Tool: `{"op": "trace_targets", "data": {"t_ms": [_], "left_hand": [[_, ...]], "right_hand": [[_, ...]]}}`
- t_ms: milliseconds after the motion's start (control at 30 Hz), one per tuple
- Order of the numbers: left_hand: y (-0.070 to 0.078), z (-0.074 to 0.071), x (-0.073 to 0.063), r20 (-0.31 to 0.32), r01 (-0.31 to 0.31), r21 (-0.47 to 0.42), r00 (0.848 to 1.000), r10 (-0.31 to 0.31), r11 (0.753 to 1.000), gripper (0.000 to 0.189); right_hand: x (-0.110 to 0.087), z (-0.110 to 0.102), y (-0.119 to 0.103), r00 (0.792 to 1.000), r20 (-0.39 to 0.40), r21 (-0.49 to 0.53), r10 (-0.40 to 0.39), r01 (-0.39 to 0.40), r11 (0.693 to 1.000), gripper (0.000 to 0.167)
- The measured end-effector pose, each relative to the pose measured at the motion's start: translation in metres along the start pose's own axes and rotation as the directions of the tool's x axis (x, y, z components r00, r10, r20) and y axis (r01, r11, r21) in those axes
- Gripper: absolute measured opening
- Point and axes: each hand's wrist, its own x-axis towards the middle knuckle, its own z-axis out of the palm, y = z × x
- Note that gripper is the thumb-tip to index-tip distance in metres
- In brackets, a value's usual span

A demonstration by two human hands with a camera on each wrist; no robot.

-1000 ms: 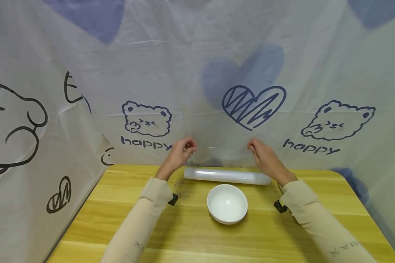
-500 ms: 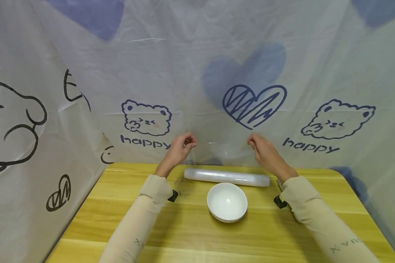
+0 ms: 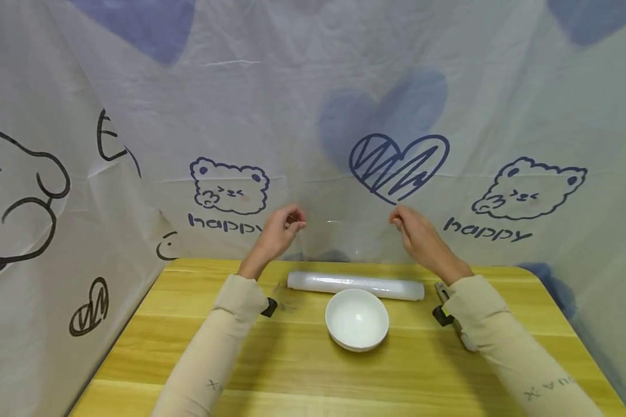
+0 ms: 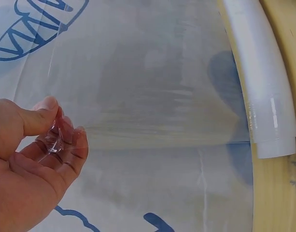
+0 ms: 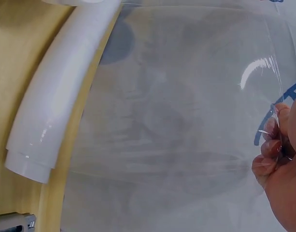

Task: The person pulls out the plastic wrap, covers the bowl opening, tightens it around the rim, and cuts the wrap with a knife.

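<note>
A clear sheet of cling film stretches from a white roll lying near the table's back edge. My left hand pinches one corner between thumb and fingers, with film bunched in the palm in the left wrist view. The other corner is pinched by my right hand; in the right wrist view its fingers curl round the film edge. Both hands are raised behind the roll, before the hanging cloth. A white bowl stands upright just in front of the roll, overlapping it in the head view.
The wooden table carries the roll and bowl. A grey utility knife lies right of the roll, partly hidden under the right forearm in the head view. A pale cloth with printed hearts and bears hangs right behind the table.
Both hands have risen slightly, keeping hold of the film, the left also shifting a little left. The roll has come a little nearer the bowl. More of the knife shows beside the right wrist.
</note>
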Motion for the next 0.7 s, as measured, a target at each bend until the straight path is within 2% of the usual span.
{"op": "trace_targets", "data": {"t_ms": [233, 500, 700], "left_hand": [[0.009, -0.006, -0.003, -0.006, -0.029, 0.005, 1.000, 0.029, 1.000, 0.007], [0.021, -0.018, -0.021, 0.057, -0.016, -0.002, 0.998, 0.016, 1.000, 0.006], [0.030, -0.023, -0.034, 0.084, -0.041, 0.015, 0.996, 0.039, 0.999, 0.006]], "right_hand": [[0.002, -0.006, -0.005, 0.998, -0.046, -0.023, -0.042, 0.041, 0.999, 0.011], [-0.010, -0.012, -0.021, 0.997, -0.078, -0.023, -0.029, 0.027, 0.999, 0.011], [-0.023, -0.015, -0.033, 0.992, -0.112, -0.029, -0.050, 0.047, 0.998, 0.010]]}}
